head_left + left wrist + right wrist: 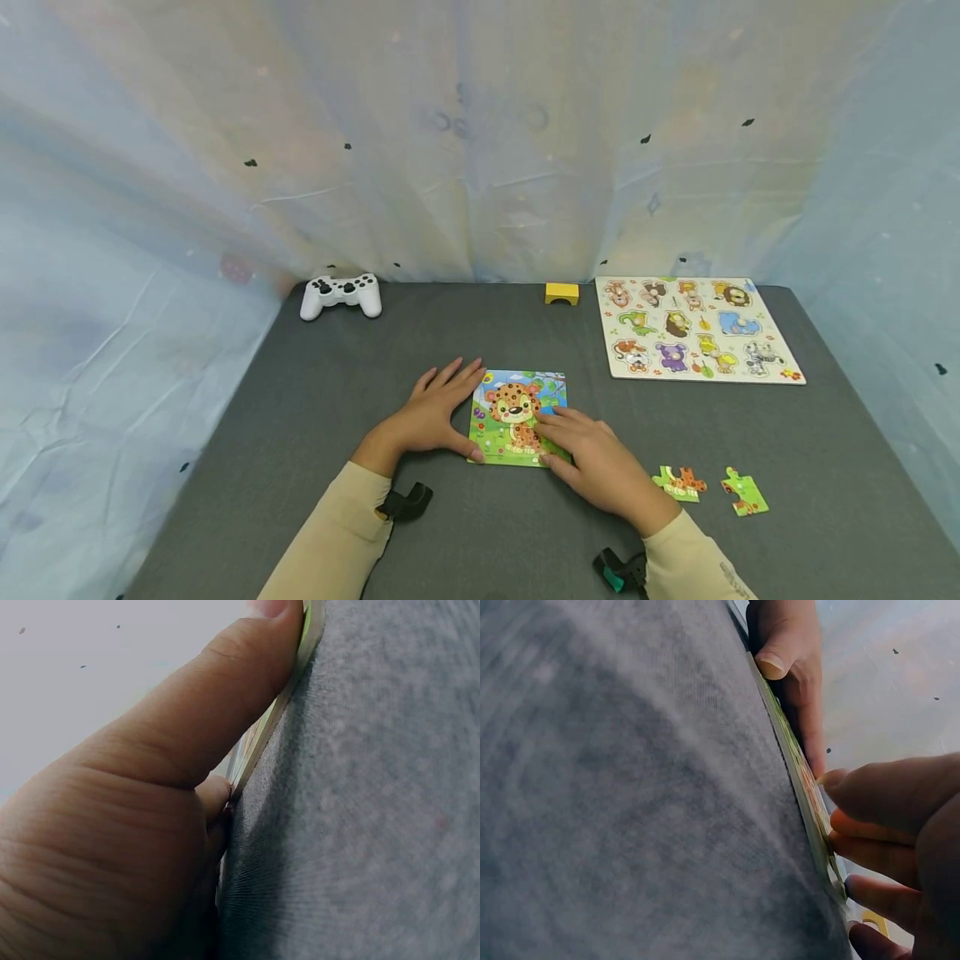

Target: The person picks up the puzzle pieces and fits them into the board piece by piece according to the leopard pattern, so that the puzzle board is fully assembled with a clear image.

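Note:
A square leopard jigsaw puzzle point(514, 414) lies flat on the grey table, between both hands. Spread along its left side is my left hand point(431, 417); its thumb point(232, 660) rests on the near left corner and the other fingers reach toward the far left corner. My right hand point(596, 458) covers the puzzle's right part, fingers extended and touching the surface. Seen low in the right wrist view, the right fingertips stand at the board point(799, 769), whose right edge they partly hide. Two loose puzzle pieces, one orange and green point(679, 483), one mostly green point(744, 492), lie right of that hand.
A white game controller point(341, 295) sits at the table's far left corner. A yellow arched block point(562, 293) stands at the back edge. At the back right lies a large animal peg puzzle board point(693, 329). Patterned curtains hang behind the table.

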The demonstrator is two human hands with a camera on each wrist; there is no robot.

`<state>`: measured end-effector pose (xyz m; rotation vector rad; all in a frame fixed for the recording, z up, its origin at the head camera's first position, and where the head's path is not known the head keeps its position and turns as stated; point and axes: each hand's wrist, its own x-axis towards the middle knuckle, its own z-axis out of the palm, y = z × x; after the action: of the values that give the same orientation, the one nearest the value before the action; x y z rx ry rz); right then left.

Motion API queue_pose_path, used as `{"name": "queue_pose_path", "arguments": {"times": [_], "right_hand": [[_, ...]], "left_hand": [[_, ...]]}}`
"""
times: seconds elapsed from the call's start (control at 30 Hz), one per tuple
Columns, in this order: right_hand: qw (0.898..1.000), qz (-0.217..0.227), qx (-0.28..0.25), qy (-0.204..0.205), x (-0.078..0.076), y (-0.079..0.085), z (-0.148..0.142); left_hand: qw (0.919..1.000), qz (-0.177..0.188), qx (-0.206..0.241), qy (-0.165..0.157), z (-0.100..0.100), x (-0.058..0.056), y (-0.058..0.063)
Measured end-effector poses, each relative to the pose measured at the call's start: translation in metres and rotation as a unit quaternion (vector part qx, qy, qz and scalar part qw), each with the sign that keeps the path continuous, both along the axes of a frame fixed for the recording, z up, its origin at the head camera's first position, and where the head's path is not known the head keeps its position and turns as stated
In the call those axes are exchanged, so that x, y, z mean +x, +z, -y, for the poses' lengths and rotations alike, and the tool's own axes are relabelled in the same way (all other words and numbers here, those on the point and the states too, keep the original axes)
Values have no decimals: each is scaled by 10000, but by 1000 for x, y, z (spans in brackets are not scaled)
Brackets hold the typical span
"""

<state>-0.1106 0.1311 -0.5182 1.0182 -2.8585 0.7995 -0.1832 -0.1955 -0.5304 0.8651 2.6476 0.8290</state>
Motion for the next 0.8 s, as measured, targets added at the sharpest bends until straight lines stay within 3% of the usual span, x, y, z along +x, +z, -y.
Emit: {"name": "queue_pose_path", "arguments": {"times": [0.13, 0.3, 0.53, 0.8], "right_hand": [[10000, 57, -19, 17, 0, -2, 0], [9991, 395, -159, 23, 2, -3, -1], [9927, 696, -982, 50, 5, -4, -11], [9812, 920, -1630, -469, 10, 3, -37]], "left_hand": [[10000, 17, 31, 13, 1, -1, -2], [9998, 60, -163, 59, 0, 1, 4], [9996, 137, -233, 89, 0, 2, 6], [9996, 122, -247, 66, 0, 2, 6]]}}
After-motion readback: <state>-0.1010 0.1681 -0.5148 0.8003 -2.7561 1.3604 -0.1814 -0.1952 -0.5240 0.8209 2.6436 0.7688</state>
